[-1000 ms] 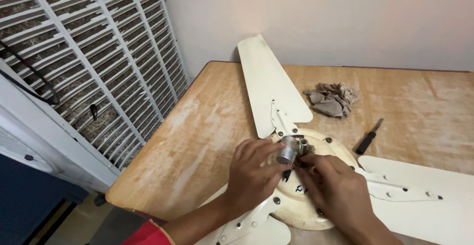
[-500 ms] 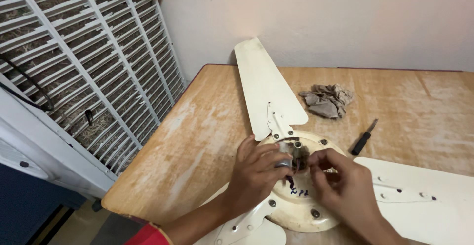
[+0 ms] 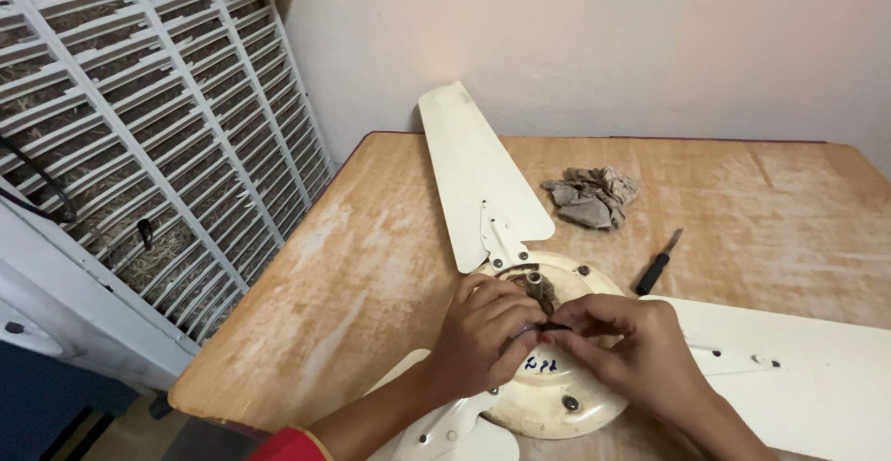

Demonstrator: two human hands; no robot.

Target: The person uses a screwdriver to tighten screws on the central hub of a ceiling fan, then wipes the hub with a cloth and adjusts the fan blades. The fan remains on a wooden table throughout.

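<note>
Head view — the only view here — is looking down on a cream ceiling fan motor housing (image 3: 557, 396) lying on a worn wooden surface (image 3: 371, 266), with 3 blades spreading out from it: 1 blade (image 3: 469, 168) pointing toward the wall, 1 (image 3: 798, 368) running off to the right, 1 partly hidden under the left forearm. Both hands are meeting over the hub, just below the short shaft (image 3: 535, 280) and the tangle of dark wires (image 3: 543, 296) around it.

The left hand (image 3: 483, 336) is curling closed, fingers bent inward over something I cannot make out beneath them. The right hand (image 3: 626, 345) is pinching with thumb and forefinger at a small dark piece where the wires come out; the fingertips of both hands are nearly touching.

To work well here, I judge the wires are calling for a light, steady pinch rather than a pull — they look thin and are sitting close against the shaft. The left hand is best kept bracing on the housing so the fan is not rocking on its blades, while the right is doing the fine work.

A black-handled screwdriver (image 3: 657, 264) is lying near the housing on the right, and a crumpled grey rag (image 3: 589, 194) is sitting farther back. A white slatted grille (image 3: 158, 136) is standing beside the surface on the left.
</note>
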